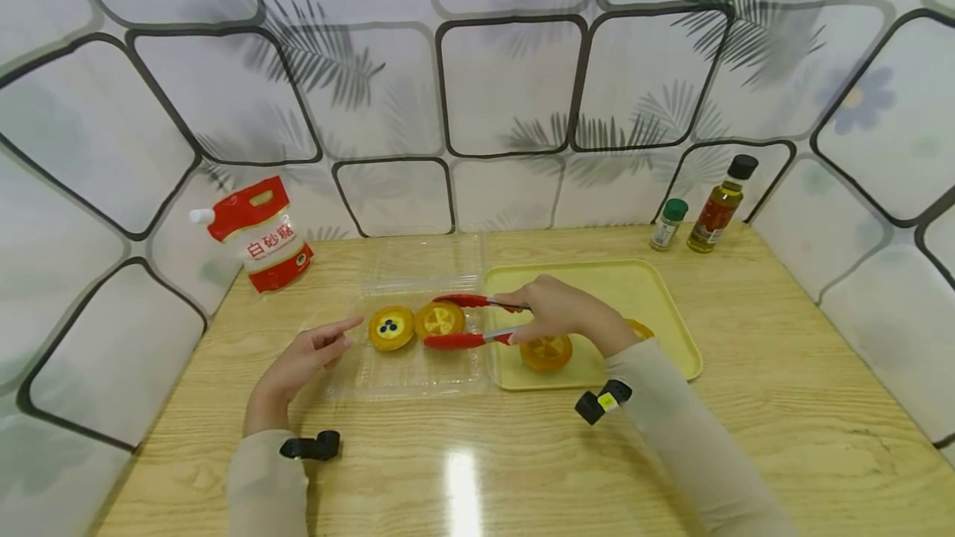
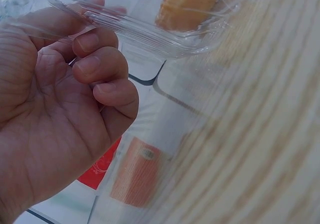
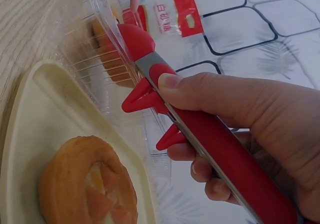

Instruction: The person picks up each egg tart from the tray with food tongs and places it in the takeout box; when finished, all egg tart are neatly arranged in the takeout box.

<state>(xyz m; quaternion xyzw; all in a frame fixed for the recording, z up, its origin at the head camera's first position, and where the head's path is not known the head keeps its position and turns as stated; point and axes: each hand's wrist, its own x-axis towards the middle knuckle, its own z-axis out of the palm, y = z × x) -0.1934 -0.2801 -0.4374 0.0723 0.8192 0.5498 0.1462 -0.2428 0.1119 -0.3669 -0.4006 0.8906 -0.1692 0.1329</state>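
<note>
My right hand grips red-tipped metal tongs. The tongs' two red ends lie either side of a fruit-topped tart in the clear plastic container. Beside it in the container sits a tart with blueberries. At the container's left side is my left hand, index finger stretched toward the blueberry tart and the other fingers loosely bent. In the left wrist view its fingertips are close to the container's rim; firm contact is unclear.
A yellow tray right of the container holds a fruit tart and another partly hidden by my right forearm. The container's lid stands open behind. A red-and-white sugar pouch, a green-capped jar and an oil bottle stand farther back.
</note>
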